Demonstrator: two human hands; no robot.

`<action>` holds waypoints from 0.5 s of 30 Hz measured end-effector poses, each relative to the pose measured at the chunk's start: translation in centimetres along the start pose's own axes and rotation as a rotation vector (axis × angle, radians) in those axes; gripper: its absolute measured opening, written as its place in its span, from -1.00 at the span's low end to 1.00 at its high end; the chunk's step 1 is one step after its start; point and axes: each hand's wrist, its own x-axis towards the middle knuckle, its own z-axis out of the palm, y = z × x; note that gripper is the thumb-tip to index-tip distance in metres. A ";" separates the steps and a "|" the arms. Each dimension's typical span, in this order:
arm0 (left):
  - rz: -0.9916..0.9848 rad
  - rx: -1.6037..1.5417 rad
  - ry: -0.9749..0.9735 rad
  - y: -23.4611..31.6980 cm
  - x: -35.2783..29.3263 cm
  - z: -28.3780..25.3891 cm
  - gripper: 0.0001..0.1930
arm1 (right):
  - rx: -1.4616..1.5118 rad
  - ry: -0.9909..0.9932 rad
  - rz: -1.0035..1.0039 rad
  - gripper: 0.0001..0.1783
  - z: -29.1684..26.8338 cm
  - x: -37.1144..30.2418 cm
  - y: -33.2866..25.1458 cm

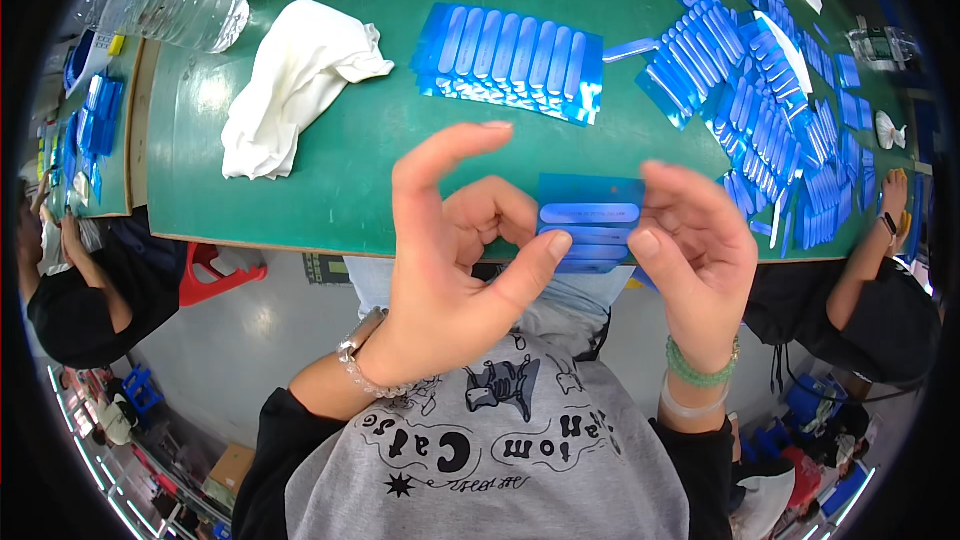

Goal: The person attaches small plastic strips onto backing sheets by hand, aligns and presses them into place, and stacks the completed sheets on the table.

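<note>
Between my hands, above the near edge of the green table, is a blue film sheet (pixel 590 212) carrying several long rounded strips. My left hand (pixel 460 230) pinches its left side between thumb and bent fingers, with the index finger raised and curved away. On the right side, my right hand (pixel 700 250) grips the sheet with thumb and fingertips. Beyond my hands lies a neat stack of similar blue strip sheets (pixel 510 52), its strips pointing away from me. A single blue strip (pixel 631 50) lies by the stack's right edge.
A large spread pile of blue strip sheets (pixel 760 130) covers the table's right side. A crumpled white cloth (pixel 300 85) lies left, near a big clear water bottle (pixel 180 5) on its side. People work at both sides; a red stool (pixel 215 275) stands below the table's left edge.
</note>
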 end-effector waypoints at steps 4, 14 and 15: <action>0.054 0.095 -0.022 0.1 -0.1 -0.1 -0.25 | -0.086 0.024 0.066 -0.73 0.4 0.0 -0.5; 0.074 0.152 -0.035 0.2 0.0 0.0 -0.22 | -0.102 0.021 -0.007 -0.79 0.2 0.0 -0.3; 0.094 0.170 -0.036 0.4 0.2 0.0 -0.21 | -0.102 0.021 -0.007 -0.79 0.2 0.0 -0.4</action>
